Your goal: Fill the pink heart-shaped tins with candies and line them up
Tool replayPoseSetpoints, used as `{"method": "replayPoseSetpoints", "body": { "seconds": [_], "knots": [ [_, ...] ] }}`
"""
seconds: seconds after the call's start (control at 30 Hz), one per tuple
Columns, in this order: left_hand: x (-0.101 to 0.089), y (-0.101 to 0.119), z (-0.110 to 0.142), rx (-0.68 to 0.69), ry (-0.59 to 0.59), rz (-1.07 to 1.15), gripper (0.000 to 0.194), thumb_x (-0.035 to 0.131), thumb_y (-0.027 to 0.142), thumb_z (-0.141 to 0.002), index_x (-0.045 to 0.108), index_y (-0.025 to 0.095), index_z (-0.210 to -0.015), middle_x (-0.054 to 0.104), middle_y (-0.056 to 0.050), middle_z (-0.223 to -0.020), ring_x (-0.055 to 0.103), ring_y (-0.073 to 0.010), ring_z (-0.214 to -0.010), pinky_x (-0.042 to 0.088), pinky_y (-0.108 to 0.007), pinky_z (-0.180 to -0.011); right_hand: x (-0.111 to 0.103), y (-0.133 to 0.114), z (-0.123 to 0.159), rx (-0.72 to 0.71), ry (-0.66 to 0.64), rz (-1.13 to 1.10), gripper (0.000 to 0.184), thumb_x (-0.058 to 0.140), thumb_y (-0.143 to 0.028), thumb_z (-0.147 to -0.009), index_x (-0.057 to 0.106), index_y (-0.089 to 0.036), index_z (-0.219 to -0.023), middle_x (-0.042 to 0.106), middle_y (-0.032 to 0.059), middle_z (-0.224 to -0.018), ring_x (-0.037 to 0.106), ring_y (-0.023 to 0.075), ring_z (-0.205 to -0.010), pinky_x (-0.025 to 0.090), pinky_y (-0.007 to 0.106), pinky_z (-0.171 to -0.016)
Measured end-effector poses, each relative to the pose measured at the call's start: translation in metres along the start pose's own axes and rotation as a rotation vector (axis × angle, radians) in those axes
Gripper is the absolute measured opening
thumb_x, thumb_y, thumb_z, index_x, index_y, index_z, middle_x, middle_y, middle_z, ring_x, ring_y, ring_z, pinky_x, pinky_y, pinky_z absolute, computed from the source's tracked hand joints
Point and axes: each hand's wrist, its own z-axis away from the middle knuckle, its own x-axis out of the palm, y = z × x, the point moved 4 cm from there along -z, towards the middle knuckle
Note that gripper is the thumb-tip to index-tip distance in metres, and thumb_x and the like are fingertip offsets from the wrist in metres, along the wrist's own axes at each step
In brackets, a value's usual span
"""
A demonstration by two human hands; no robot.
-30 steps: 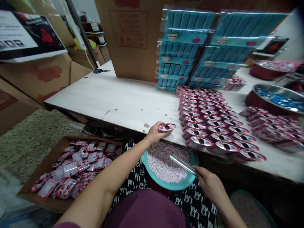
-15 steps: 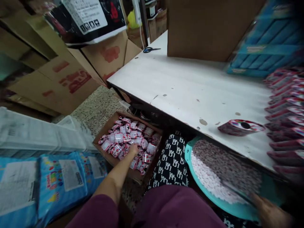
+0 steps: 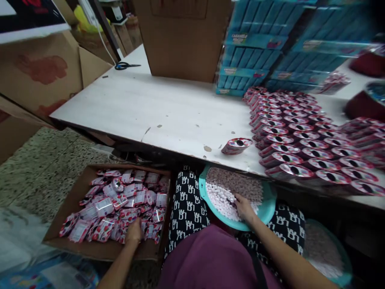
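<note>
My left hand [image 3: 134, 231] reaches down into a cardboard box [image 3: 72, 249] on the floor, its fingers among several small red and white packets [image 3: 114, 204]; the fingers are hidden. My right hand [image 3: 244, 208] rests in a teal bowl [image 3: 267, 208] of small pink and white candies [image 3: 221, 196] on my lap, fingers curled over the candies; what it grips is unclear. One filled red pouch [image 3: 236, 145] lies alone near the edge of the white table [image 3: 168, 112].
Rows of filled red pouches [image 3: 297, 140] cover the table's right side. Blue boxes [image 3: 258, 48] are stacked behind them beside a large cardboard box [image 3: 183, 40]. Scissors [image 3: 126, 66] lie at the far left. Another bowl [image 3: 327, 249] sits at the lower right.
The left hand set a pouch on the table, then dropped into the floor box. The right hand moved into the candies in the teal bowl. The view swung left and back.
</note>
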Motion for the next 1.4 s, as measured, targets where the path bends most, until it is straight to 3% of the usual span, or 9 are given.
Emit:
{"method": "replayPoseSetpoints", "body": {
  "seconds": [0.13, 0.27, 0.43, 0.6, 0.73, 0.97, 1.1, 1.2, 1.4],
  "knots": [
    [-0.043, 0.009, 0.004, -0.018, 0.184, 0.182, 0.032, 0.061, 0.024, -0.052, 0.056, 0.016, -0.082, 0.063, -0.008, -0.09, 0.053, -0.0298, -0.099, 0.039, -0.041, -0.087, -0.023, 0.01, 0.009, -0.019, -0.011, -0.115, 0.031, 0.033, -0.022, -0.068, 0.059, -0.015, -0.083, 0.062, 0.0034, -0.073, 0.057, 0.0153, -0.074, 0.044, 0.026, -0.07],
    [-0.064, 0.098, 0.043, 0.172, 0.109, 0.534, 0.048, 0.063, 0.036, -0.059, 0.053, 0.015, -0.1, 0.061, -0.006, -0.101, 0.056, -0.0217, -0.096, 0.043, -0.035, -0.086, -0.051, 0.008, 0.016, -0.04, -0.035, -0.188, 0.031, 0.035, -0.025, -0.067, 0.058, -0.015, -0.086, 0.058, 0.0008, -0.066, 0.053, 0.0138, -0.062, 0.043, 0.025, -0.06],
    [-0.027, 0.252, 0.106, 0.673, -0.109, 0.57, 0.049, 0.059, 0.027, -0.068, 0.046, 0.018, -0.115, 0.057, -0.007, -0.112, 0.055, -0.0173, -0.099, 0.04, -0.033, -0.091, -0.095, -0.018, 0.036, -0.097, -0.096, -0.277, 0.029, 0.039, -0.027, -0.069, 0.058, -0.015, -0.087, 0.051, -0.0025, -0.06, 0.046, 0.0114, -0.054, 0.038, 0.022, -0.052],
    [0.035, 0.325, 0.118, 0.936, -0.118, 0.398, 0.046, 0.053, 0.012, -0.068, 0.05, 0.02, -0.113, 0.058, -0.007, -0.112, 0.051, -0.019, -0.104, 0.037, -0.035, -0.093, -0.136, -0.049, 0.053, -0.202, -0.106, -0.136, 0.024, 0.036, -0.027, -0.074, 0.058, -0.017, -0.08, 0.054, -0.0002, -0.068, 0.049, 0.0125, -0.064, 0.038, 0.023, -0.06],
    [0.059, 0.343, 0.116, 0.978, -0.123, 0.296, 0.052, 0.051, 0.008, -0.063, 0.05, 0.018, -0.114, 0.056, -0.008, -0.112, 0.05, -0.0203, -0.104, 0.037, -0.036, -0.093, -0.146, -0.058, 0.051, -0.248, -0.122, -0.033, 0.019, 0.037, -0.02, -0.071, 0.056, -0.018, -0.07, 0.053, -0.0008, -0.065, 0.049, 0.0124, -0.066, 0.037, 0.023, -0.064],
    [0.073, 0.36, 0.114, 0.899, -0.27, 0.271, 0.072, 0.053, 0.003, -0.055, 0.042, 0.021, -0.123, 0.061, -0.006, -0.103, 0.053, -0.0218, -0.099, 0.036, -0.034, -0.092, -0.119, -0.02, 0.042, -0.049, -0.169, -0.395, 0.023, 0.04, -0.022, -0.064, 0.058, -0.015, -0.077, 0.046, -0.0045, -0.054, 0.04, 0.0088, -0.049, 0.033, 0.02, -0.049],
    [0.097, 0.355, 0.093, 0.524, -0.421, 0.509, 0.071, 0.06, -0.002, -0.047, 0.05, 0.019, -0.114, 0.065, -0.003, -0.086, 0.057, -0.0202, -0.086, 0.04, -0.032, -0.086, -0.123, 0.003, 0.047, -0.062, -0.103, -0.32, 0.025, 0.04, -0.022, -0.066, 0.06, -0.015, -0.079, 0.05, -0.003, -0.057, 0.045, 0.0103, -0.055, 0.036, 0.022, -0.054],
    [0.116, 0.345, 0.085, 0.201, -0.569, 0.82, 0.042, 0.061, 0.007, -0.057, 0.056, 0.015, -0.098, 0.064, -0.003, -0.08, 0.059, -0.0161, -0.073, 0.046, -0.033, -0.077, -0.138, 0.005, 0.053, -0.113, -0.093, -0.176, 0.026, 0.038, -0.021, -0.07, 0.06, -0.017, -0.084, 0.056, -0.0014, -0.064, 0.049, 0.0118, -0.061, 0.038, 0.023, -0.06],
    [0.131, 0.336, 0.094, -0.076, -0.75, 1.22, 0.01, 0.049, 0.008, -0.074, 0.056, 0.013, -0.079, 0.064, -0.005, -0.074, 0.06, -0.0123, -0.066, 0.05, -0.034, -0.073, -0.159, -0.022, 0.059, -0.125, -0.121, 0.187, 0.031, 0.035, -0.018, -0.075, 0.061, -0.023, -0.09, 0.064, 0.0018, -0.079, 0.057, 0.0139, -0.076, 0.037, 0.023, -0.067]
  ]
}}
